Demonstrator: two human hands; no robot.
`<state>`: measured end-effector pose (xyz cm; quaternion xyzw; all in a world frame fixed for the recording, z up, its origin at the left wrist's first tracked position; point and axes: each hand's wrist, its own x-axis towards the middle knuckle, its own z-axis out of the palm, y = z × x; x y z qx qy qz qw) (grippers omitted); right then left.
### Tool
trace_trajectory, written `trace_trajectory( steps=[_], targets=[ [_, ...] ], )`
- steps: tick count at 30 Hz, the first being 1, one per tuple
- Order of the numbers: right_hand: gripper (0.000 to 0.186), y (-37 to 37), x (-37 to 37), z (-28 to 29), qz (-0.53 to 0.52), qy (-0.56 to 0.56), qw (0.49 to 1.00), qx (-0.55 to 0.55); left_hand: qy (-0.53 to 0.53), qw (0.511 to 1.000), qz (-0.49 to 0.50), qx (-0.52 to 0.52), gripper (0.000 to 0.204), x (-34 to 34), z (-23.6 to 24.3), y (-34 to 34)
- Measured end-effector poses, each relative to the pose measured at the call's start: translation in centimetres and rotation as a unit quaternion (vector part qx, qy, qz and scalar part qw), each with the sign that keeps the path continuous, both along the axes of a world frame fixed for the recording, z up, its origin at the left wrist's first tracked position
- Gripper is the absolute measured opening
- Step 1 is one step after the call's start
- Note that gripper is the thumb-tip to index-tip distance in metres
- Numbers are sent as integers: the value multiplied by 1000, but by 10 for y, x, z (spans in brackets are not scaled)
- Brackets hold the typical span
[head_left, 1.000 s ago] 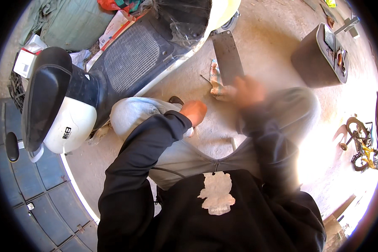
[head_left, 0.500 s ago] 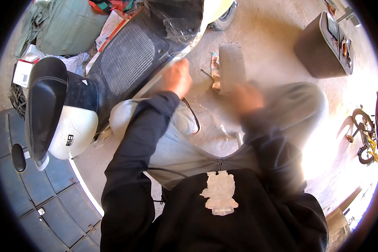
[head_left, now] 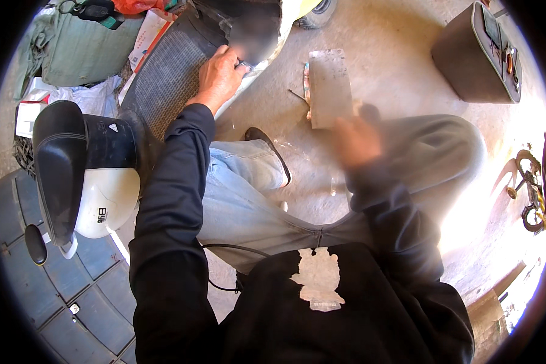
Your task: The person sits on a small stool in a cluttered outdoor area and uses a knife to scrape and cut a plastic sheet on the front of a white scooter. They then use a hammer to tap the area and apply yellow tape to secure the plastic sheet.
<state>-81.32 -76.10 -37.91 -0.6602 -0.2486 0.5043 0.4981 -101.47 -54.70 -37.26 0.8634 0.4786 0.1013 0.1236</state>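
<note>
My left hand is at the edge of a scooter, beside its ridged footboard and front panel. Its fingers are bent and closed together, with thumb and forefinger near a pale bit at the panel's edge; what they grip is too small to make out. On the right, my right hand is smeared by motion at the near end of a grey rectangular slab. Whether it grips the slab or something else cannot be seen. Under the slab's left side shows a crumpled, coloured wrapper.
A brown-grey box with tools on top stands at the far right. Bags and cartons lie beyond the scooter. Its black seat is at the left. A small yellow bicycle is by the right edge.
My left hand has moved away from me and to the left, up along the scooter's edge toward its front panel. The right hand stays by the slab, blurred in both frames.
</note>
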Motion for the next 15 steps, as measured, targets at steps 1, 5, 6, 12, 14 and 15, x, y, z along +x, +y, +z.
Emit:
trace_trajectory(
  steps=[1,5,6,12,14,15],
  targets=[
    [25,1,-2,1,1,0,1000,-3,2,1000,-9,-12,17,-2,0,2],
    [26,5,-4,5,13,-7,1000,-16,-9,999,-36,-14,12,-9,-1,3],
    [26,6,-4,7,17,-14,1000,-20,-15,999,-35,-23,11,-8,2,2],
    [29,29,-12,16,80,-59,993,-66,-20,999,-43,-12,11,-7,5,0],
    [29,30,-13,14,103,-66,989,-77,-21,999,-49,-8,11,-4,7,-2],
    [29,31,-14,11,114,-70,988,-82,-20,999,-49,-15,10,-1,9,-5]
  ],
)
